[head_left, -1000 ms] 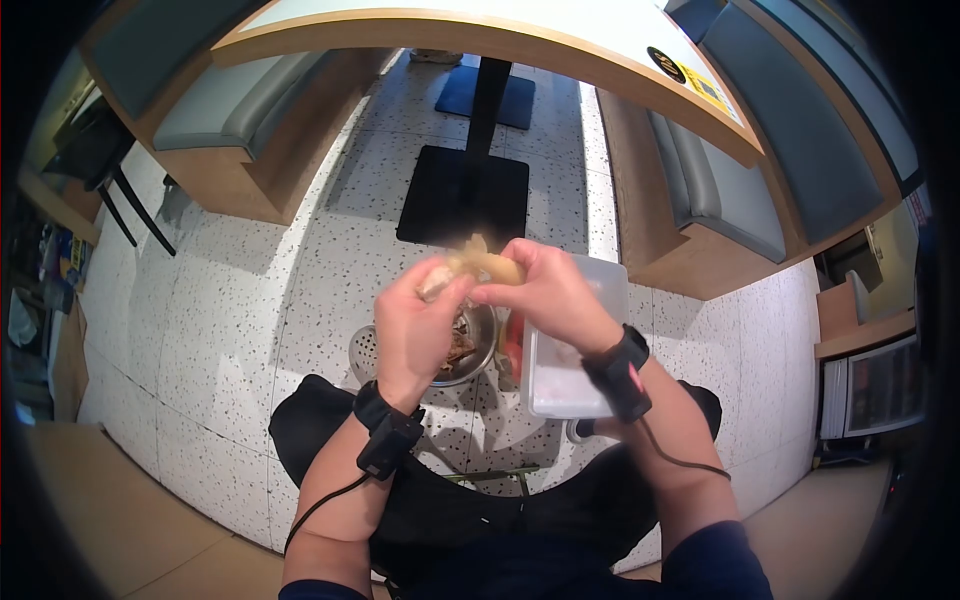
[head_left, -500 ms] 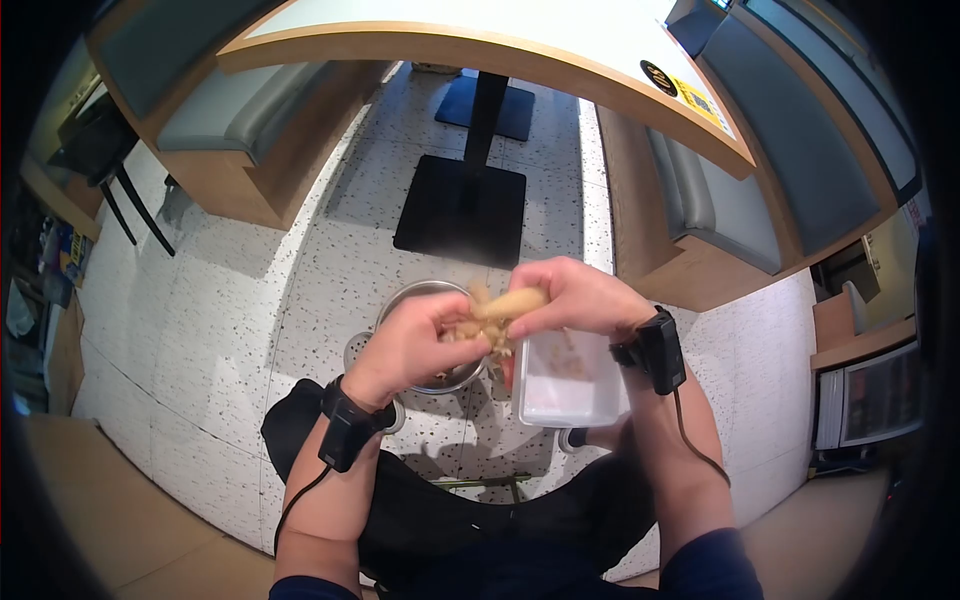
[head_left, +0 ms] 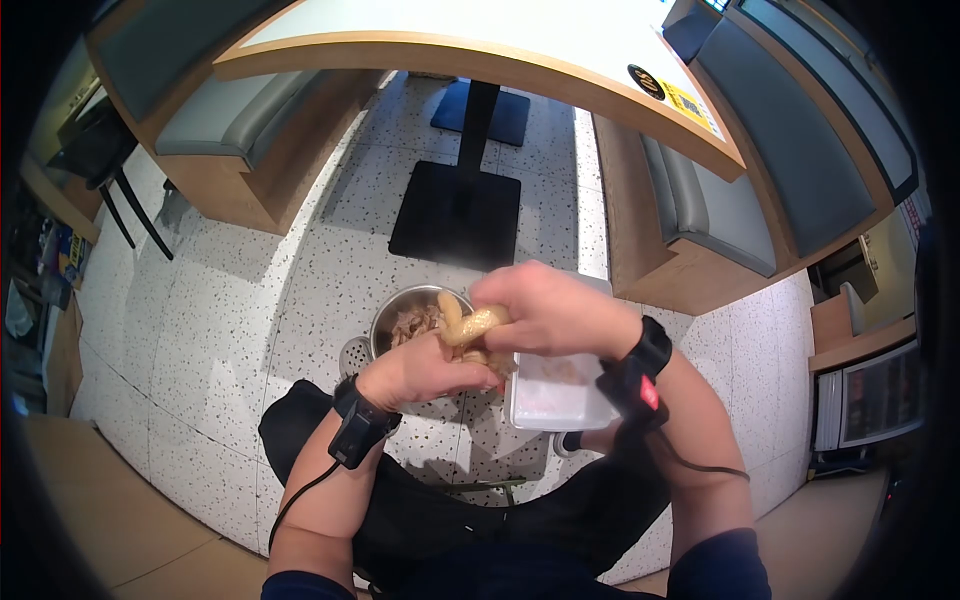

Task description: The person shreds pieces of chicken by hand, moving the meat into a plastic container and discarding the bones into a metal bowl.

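Observation:
My right hand (head_left: 555,308) is closed on a glossy, pale yellow, bent piece of food (head_left: 477,325) whose kind I cannot make out. My left hand (head_left: 425,369) is closed just below it, fingers mostly hidden, around pale brownish bits that show at its fingertips. Both hands meet over the right side of a round metal bowl (head_left: 378,335), which holds brownish, meat-like pieces (head_left: 414,322). Beneath my right forearm stands a white plastic tub (head_left: 560,413) with a few pale scraps inside.
A perforated metal utensil (head_left: 354,357) lies left of the bowl on the speckled floor (head_left: 240,330). Ahead are a table (head_left: 480,48) and its black base plate (head_left: 455,215). Padded benches (head_left: 235,115) flank it. A black chair (head_left: 105,150) stands at the far left.
My right hand has moved left and turned across the yellow piece, which now sits further left. My left hand has dropped slightly, and more of the bowl's contents shows.

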A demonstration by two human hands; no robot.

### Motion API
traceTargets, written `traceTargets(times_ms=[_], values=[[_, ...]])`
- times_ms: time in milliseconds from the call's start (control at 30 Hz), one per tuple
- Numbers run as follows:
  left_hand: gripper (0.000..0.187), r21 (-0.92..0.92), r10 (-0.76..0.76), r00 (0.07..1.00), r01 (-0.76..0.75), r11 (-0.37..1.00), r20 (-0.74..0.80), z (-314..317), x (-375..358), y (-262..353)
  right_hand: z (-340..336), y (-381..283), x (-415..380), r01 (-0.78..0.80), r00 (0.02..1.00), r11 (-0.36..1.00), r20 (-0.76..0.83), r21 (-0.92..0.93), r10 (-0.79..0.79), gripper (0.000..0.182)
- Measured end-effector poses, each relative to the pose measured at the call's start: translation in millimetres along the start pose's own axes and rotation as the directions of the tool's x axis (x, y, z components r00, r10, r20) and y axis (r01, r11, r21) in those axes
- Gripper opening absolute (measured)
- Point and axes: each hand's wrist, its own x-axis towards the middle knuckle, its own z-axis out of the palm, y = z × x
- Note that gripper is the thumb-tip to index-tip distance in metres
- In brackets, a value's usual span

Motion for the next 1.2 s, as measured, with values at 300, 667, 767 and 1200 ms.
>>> traceTargets(times_ms=[300, 667, 767, 1200], values=[[0.027, -0.124, 0.045, 0.997, -0.037, 0.992, 0.06, 5.3, 5.5, 3.7, 20.7, 5.8, 8.1, 0.081, 0.907, 0.949, -0.372, -0.306, -0.197, 0.029], [0.023, -0.27, 0.155, 0.964, -0.211, 0.939, -0.215, 20.9, 18.8, -5.1, 33.3, 30.4, 22.1, -0.03, 0.686, 0.999, -0.728, -0.031, -0.002, 0.019], [0.021, -0.321, 0.081, 0.936, -0.198, 0.926, -0.343, 25.3, 22.4, -11.1, 46.2, 37.8, 26.2, -0.087, 0.626, 0.992, -0.769, 0.094, 0.128, 0.02], [0.029, -0.475, -0.032, 0.968, -0.094, 0.875, -0.251, 27.9, 14.7, -10.6, 75.9, 50.4, 26.9, 0.117, 0.628, 0.742, -0.628, 0.66, 0.46, 0.027]])
